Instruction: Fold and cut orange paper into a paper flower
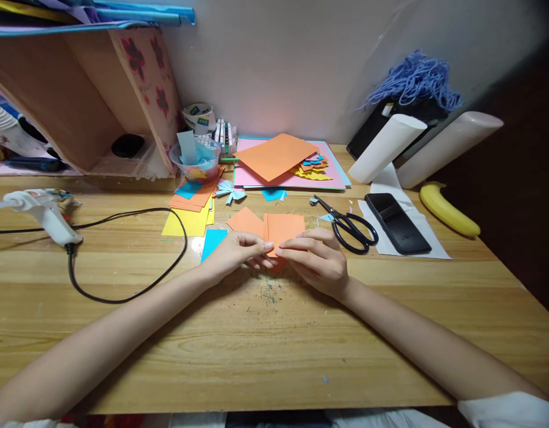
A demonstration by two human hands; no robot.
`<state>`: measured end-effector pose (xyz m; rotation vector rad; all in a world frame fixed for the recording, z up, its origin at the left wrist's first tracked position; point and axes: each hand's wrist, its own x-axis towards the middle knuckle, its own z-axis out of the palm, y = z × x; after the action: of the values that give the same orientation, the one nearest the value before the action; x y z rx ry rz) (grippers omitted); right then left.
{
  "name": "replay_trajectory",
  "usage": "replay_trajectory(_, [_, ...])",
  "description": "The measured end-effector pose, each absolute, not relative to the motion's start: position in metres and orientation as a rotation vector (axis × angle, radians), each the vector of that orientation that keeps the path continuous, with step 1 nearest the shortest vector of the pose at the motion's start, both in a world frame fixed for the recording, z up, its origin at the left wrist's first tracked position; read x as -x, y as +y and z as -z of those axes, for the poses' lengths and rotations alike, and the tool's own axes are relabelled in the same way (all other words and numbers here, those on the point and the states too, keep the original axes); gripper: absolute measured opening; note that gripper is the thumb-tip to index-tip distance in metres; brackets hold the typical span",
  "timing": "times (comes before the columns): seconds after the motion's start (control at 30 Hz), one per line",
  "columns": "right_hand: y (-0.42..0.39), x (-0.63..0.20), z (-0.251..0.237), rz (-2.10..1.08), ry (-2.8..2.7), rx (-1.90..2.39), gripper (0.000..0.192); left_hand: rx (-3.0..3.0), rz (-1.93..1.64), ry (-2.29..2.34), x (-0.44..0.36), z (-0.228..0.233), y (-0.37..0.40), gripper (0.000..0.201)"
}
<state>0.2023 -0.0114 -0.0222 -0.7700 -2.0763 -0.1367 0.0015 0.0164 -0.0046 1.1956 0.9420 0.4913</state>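
Note:
Both hands meet over a small piece of orange paper (287, 226) that has a crease near its left side. My left hand (239, 252) pinches its lower left edge between thumb and fingers. My right hand (319, 258) holds the lower edge, fingertips on the paper close to the left thumb. Another orange square (248, 221) lies just behind the left hand. Partly under that hand is a blue paper piece (213, 242). Black-handled scissors (352, 229) rest to the right of my right hand, blades slightly apart.
A glue gun (47, 214) with a looping black cord lies left. Yellow sheets (185, 223), a plastic cup of scraps (195, 163) and a large orange sheet (277, 156) sit behind. On the right are a phone (397, 223), a banana (448, 208) and white rolls (388, 148).

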Motion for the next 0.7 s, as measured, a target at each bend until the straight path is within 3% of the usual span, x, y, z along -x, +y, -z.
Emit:
replay_trajectory(0.37, [-0.014,-0.198,0.02,0.207,-2.124,0.755,0.014,-1.24,-0.347,0.884,0.001,0.003,0.017,0.033])
replay_trajectory(0.7, [-0.018,-0.192,0.021,-0.214,-2.027,1.023,0.004,-1.331,-0.411,0.839,0.0,0.01,0.015,0.03])
